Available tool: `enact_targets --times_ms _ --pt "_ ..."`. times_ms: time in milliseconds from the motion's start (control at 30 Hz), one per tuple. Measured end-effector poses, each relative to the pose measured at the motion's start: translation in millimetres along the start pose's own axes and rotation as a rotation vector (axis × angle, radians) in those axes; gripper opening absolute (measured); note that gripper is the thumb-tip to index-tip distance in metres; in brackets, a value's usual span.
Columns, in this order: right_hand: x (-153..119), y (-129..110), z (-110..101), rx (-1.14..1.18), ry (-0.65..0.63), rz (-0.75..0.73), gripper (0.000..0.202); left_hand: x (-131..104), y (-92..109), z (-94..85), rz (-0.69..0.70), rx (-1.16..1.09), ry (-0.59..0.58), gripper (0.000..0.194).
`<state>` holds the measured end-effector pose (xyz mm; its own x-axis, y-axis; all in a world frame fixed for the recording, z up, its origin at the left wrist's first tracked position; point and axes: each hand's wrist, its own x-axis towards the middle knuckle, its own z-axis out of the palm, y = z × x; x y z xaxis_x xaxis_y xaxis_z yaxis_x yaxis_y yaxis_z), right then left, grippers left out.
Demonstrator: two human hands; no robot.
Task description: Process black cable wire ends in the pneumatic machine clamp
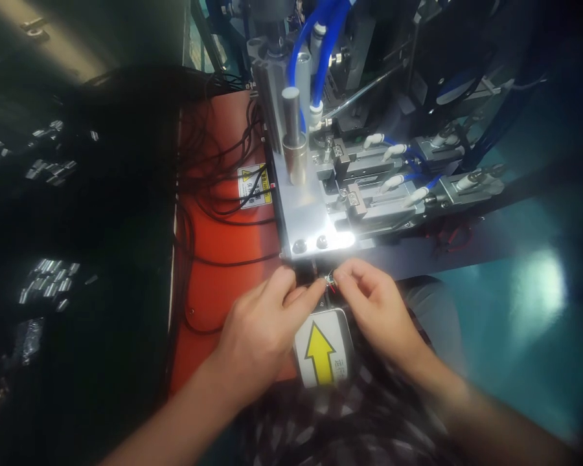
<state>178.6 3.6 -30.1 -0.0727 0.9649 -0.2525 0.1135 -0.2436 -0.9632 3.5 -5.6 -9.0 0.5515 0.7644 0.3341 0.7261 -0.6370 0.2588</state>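
My left hand (269, 317) and my right hand (369, 301) meet just in front of a machine's metal block (306, 220). Between their fingertips is a small shiny metal part (330, 280) with a bit of red on it; its kind is too small to make out. The right thumb and forefinger pinch it. My left hand is closed, with thumb and forefinger reaching to the part's left side, and what those fingers hold is hidden. Below the fingers sits a white plate with a yellow arrow (319, 353).
Blue air hoses (328, 58) and pneumatic slides (393, 188) fill the back right. Black cables (223, 194) cross an orange panel (223, 272) on the left. Several small shiny metal pieces (48, 279) lie on a dark surface at far left.
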Motion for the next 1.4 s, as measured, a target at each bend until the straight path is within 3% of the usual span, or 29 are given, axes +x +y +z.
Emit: enact_targets --times_ms 233,667,1400 --pt "-1 0 -10 0.051 -0.078 0.053 0.029 2 0 -1.0 -0.013 -0.019 -0.002 0.032" --pt "-4 0 -6 -0.017 0.046 -0.009 0.016 2 0 -0.3 -0.018 -0.01 -0.007 0.032" --pt "-5 3 -6 -0.116 0.029 -0.11 0.015 1 0 0.1 -0.017 -0.046 -0.001 0.031"
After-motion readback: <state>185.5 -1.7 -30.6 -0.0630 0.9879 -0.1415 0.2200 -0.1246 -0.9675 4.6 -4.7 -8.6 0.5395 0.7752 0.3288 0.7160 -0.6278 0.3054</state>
